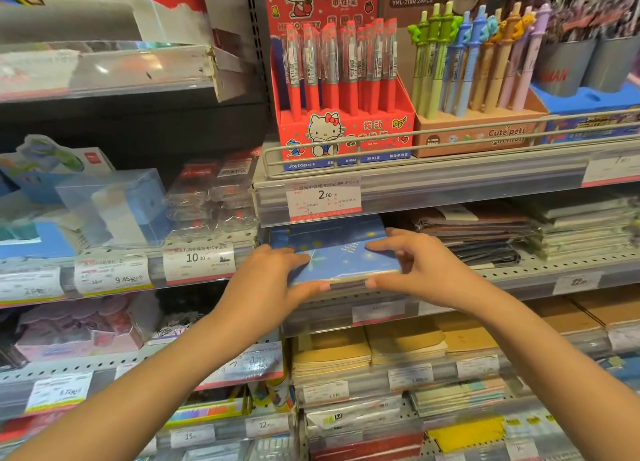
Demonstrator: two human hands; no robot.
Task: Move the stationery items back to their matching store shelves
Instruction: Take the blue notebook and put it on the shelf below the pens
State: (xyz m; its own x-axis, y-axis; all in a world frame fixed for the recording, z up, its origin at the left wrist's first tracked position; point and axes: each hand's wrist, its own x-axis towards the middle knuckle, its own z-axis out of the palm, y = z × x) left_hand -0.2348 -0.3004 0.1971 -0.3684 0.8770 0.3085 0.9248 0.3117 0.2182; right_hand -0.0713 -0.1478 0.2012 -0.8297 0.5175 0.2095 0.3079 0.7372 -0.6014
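Blue notebooks (341,263), a thin stack with a starry cover, lie at the front edge of the middle shelf (540,270), directly under the 2.00 price tag (325,197) and left of a pile of dark wrapped notebooks (478,235). The left hand (266,284) holds the stack's left side, fingers laid on the cover and thumb pressed against the front edge; the right hand (412,263) mirrors it on the right side, fingers curled over the top and thumb on the front edge. Both hands are thus closed around the stack.

Handling, judged from appearance: the stack looks light and flat, stiff enough to slide as one block, but its glossy covers may slip over one another, so a two-sided hold at the edges, squeezing the layers together, suits it.

Hard to make out: the rear of the stack disappears under the upper shelf rail; how many notebooks it contains cannot be counted; the shelf's own label below the stack is blurred and unreadable.
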